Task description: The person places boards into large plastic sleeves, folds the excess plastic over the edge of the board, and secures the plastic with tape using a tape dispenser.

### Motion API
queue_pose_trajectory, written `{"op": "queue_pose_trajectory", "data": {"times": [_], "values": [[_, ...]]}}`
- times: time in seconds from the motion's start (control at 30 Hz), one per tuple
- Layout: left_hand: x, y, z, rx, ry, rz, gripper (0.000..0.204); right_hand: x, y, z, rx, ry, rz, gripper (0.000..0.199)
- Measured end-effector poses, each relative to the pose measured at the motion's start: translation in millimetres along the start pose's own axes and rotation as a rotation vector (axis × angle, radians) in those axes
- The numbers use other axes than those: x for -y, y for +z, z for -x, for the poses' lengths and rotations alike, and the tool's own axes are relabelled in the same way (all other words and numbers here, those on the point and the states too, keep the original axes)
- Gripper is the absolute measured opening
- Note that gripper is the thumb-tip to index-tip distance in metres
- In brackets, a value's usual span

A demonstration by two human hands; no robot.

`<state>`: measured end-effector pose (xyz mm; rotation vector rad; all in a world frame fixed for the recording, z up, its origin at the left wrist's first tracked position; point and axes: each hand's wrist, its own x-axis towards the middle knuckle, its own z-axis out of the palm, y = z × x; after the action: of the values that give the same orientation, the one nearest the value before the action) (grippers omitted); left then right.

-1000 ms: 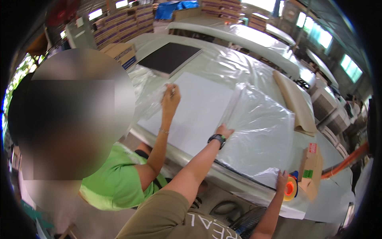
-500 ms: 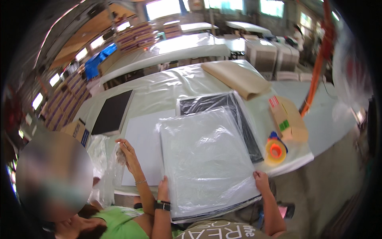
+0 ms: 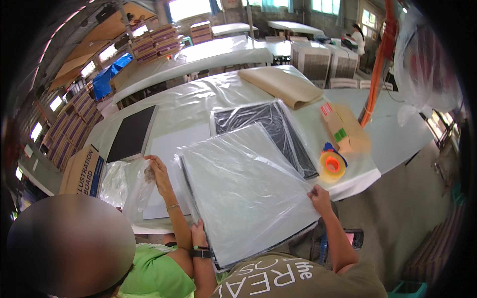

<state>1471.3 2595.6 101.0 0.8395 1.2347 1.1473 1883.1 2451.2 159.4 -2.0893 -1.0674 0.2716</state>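
Note:
A large flat white board with a dark edge lies in a clear plastic sleeve, held tilted before me and partly over the table. My left hand, below a black wristband, is closed on its lower left edge; the board hides some fingers. On the right side my right hand pinches the sleeve's plastic, which is drawn into creases toward it. Behind lies a black panel wrapped in clear plastic. To my left, a co-worker's hand holds clear plastic above a white sheet.
Toward the right edge lie a tape roll on a blue dispenser and a cardboard piece. Brown paper is at the far side. A black panel and a cardboard box stand left. The co-worker's green sleeve is close beside me.
My right hand has shifted away from me along the right side, pulling the sleeve's plastic taut. The held board has turned slightly, showing its dark left edge. The whole view has shifted.

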Motion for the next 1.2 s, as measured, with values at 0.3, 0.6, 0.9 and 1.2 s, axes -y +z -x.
{"op": "queue_pose_trajectory", "data": {"times": [0.3, 0.6, 0.9, 1.2], "values": [[-1, -4, 11, 0.059, -0.130, 0.053, 0.040, -17, -49, -27, 0.488, 0.269, -0.502, 0.030], [-7, -5, 38, 0.130, -0.193, 0.070, 0.039, -13, -18, -104, 0.207, 0.111, -0.382, 0.028], [-38, -3, 41, 0.058, -0.119, 0.121, 0.027, -5, 17, -189, 0.194, 0.011, -0.093, 0.031], [-215, 31, 81, -0.032, 0.204, -0.393, 0.033, -35, 26, -169, 0.137, 0.019, 0.065, 0.044]]}}
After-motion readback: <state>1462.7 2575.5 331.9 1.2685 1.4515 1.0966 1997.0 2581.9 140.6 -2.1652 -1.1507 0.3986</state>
